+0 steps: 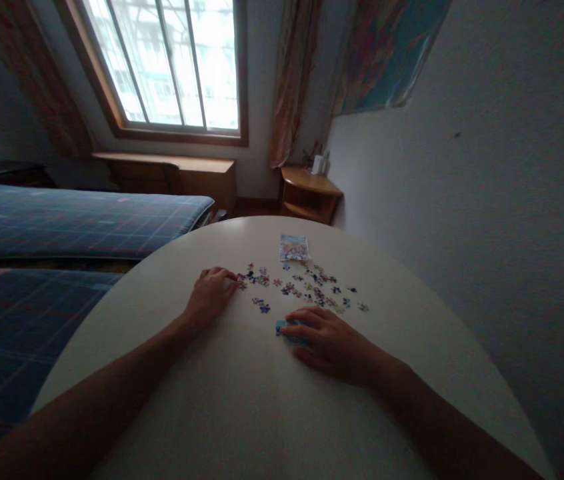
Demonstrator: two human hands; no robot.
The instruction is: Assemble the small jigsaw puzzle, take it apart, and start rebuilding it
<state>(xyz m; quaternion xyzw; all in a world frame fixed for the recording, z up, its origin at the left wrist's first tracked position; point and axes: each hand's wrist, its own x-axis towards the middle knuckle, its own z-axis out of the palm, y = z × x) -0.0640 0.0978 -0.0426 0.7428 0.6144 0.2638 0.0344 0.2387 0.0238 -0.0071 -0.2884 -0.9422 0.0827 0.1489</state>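
Note:
Jigsaw puzzle pieces (pixel 318 295) are scattered over the middle of a pale round table. My left hand (pixel 212 290) rests on the tabletop at the left edge of the scatter, its fingers stretched toward a small group of pieces (pixel 243 281). The fingertips meet the nearest pieces; whether one is gripped is too small to see. My right hand (pixel 319 337) lies with fingers spread over a light-blue joined bit of puzzle (pixel 279 327), partly hidden beneath them. Two dark-blue pieces (pixel 264 307) lie between the hands. Behind the pieces is a small printed picture sheet (pixel 294 247).
The round table (pixel 222 413) curves away on both sides. To its left are beds with blue plaid mattresses (pixel 62 217). A wooden corner shelf (pixel 309 183) and a low wooden desk (pixel 207 167) stand beyond, under a window. A white wall runs along the right.

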